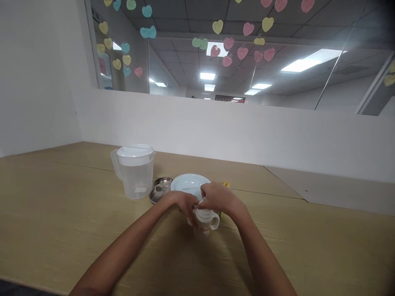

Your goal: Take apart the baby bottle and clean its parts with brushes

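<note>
A small translucent baby bottle (203,225) with a white collar and a looped side handle stands on the table in front of me. My left hand (184,202) is closed around its left side near the top. From above, my right hand (219,198) pinches the top of the bottle, its fingers hiding most of that part. Just behind my hands lies a white bowl (189,179), its near side partly covered by them. Something yellow (226,184) peeks out behind my right hand, too hidden to name.
To the left stands a clear plastic pitcher (137,179) with a white lid. A shiny round metal dish (159,190) sits between pitcher and bowl. The wooden table (61,205) meets a white wall (173,123) below a window with heart-shaped notes.
</note>
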`<state>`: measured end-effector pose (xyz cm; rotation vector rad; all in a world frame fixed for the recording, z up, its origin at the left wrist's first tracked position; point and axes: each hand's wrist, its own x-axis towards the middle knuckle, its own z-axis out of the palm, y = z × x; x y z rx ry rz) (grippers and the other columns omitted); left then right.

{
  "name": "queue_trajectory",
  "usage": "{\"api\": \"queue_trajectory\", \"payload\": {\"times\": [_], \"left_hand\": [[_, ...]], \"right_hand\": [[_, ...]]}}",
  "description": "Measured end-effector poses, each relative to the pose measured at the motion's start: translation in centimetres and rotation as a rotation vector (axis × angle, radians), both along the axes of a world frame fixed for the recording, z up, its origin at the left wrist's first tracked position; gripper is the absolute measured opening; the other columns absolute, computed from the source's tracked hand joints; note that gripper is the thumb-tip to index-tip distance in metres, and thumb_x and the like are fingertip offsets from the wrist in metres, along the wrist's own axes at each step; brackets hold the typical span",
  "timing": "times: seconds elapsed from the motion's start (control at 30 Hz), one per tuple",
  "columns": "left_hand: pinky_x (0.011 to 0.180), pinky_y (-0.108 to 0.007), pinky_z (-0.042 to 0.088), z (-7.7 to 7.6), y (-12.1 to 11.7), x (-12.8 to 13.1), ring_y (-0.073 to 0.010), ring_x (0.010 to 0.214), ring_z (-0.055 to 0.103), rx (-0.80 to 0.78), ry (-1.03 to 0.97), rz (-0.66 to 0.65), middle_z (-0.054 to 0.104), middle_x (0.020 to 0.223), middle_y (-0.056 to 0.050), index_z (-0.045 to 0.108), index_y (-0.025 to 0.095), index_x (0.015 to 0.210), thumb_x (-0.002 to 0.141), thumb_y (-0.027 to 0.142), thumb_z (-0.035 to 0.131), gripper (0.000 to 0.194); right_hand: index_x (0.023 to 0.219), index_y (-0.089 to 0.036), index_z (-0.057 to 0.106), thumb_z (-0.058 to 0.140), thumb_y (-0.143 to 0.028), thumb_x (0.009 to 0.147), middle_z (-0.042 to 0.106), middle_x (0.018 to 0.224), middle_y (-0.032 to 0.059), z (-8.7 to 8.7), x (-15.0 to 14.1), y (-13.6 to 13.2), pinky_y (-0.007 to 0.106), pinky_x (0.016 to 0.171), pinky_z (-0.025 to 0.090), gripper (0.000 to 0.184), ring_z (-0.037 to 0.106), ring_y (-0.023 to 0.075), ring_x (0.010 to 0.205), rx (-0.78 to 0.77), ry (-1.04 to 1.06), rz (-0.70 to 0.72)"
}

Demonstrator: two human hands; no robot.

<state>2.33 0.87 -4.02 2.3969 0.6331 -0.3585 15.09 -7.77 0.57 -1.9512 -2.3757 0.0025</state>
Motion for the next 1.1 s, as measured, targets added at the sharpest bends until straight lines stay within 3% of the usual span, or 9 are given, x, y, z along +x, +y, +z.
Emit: {"api": "queue_trajectory", "payload": {"times": [0.3,0.47,0.57,0.67,0.8,1.0,1.1], "left_hand": [[0.046,-0.021,0.032,0.6,-0.4,0.2,-0.0110,0.056,0.043,0.006,0.051,0.021,0.055,0.070,0.003,0.064,0.020,0.096,0.048,0.037,0.074,0.052],[0.045,-0.021,0.031,0.7,-0.5,0.2,-0.0100,0.054,0.040,0.029,0.069,0.012,0.050,0.067,0.003,0.062,0.020,0.094,0.052,0.040,0.071,0.047],[0.045,-0.021,0.031,0.6,-0.3,0.2,-0.0104,0.054,0.041,0.049,0.105,-0.007,0.049,0.064,0.003,0.063,0.019,0.089,0.054,0.043,0.070,0.043],[0.043,-0.022,0.029,0.5,-0.2,0.3,-0.0099,0.051,0.039,0.038,0.114,-0.005,0.047,0.062,0.003,0.061,0.018,0.087,0.053,0.044,0.070,0.044],[0.042,-0.021,0.030,0.7,-0.4,0.2,-0.0093,0.050,0.039,0.001,0.084,0.002,0.047,0.063,0.004,0.060,0.019,0.092,0.051,0.040,0.072,0.048],[0.043,-0.021,0.031,0.8,-0.6,0.2,-0.0095,0.052,0.039,-0.009,0.076,-0.008,0.050,0.069,0.003,0.059,0.019,0.096,0.051,0.037,0.071,0.049],[0.043,-0.021,0.032,0.8,-0.6,0.2,-0.0099,0.053,0.040,0.019,0.085,-0.006,0.049,0.069,0.002,0.059,0.020,0.094,0.051,0.039,0.072,0.049]], "right_hand": [[0.092,-0.009,0.065,0.049,-0.036,0.083,0.066,0.086,0.0185,-0.6,-1.2,-0.1,0.031,0.059,0.041,0.032,0.062,0.0286,0.081,0.079,-0.102,-0.073],[0.075,-0.011,0.064,0.047,-0.042,0.082,0.065,0.067,0.0133,0.8,-0.3,-1.2,0.027,0.053,0.038,0.037,0.061,0.0214,0.063,0.001,-0.007,-0.047],[0.067,-0.012,0.063,0.051,-0.030,0.076,0.062,0.056,0.0070,1.7,0.4,-1.9,0.023,0.047,0.035,0.023,0.056,0.0152,0.051,-0.140,0.026,0.013],[0.073,-0.011,0.064,0.051,-0.021,0.074,0.064,0.062,0.0082,1.7,0.4,-1.9,0.023,0.048,0.035,0.017,0.058,0.0157,0.054,-0.114,-0.028,0.002],[0.088,-0.009,0.065,0.049,-0.029,0.081,0.066,0.085,0.0147,0.8,-0.6,-1.2,0.027,0.054,0.038,0.026,0.061,0.0230,0.075,0.011,-0.102,-0.094],[0.079,-0.009,0.066,0.035,-0.052,0.086,0.064,0.069,0.0132,1.0,-0.1,-1.3,0.028,0.054,0.037,0.053,0.060,0.0222,0.066,0.017,-0.024,-0.113],[0.085,-0.011,0.065,0.042,-0.051,0.082,0.064,0.078,0.0120,1.4,0.8,-1.9,0.027,0.054,0.036,0.046,0.059,0.0215,0.071,0.023,0.026,-0.122]]}}
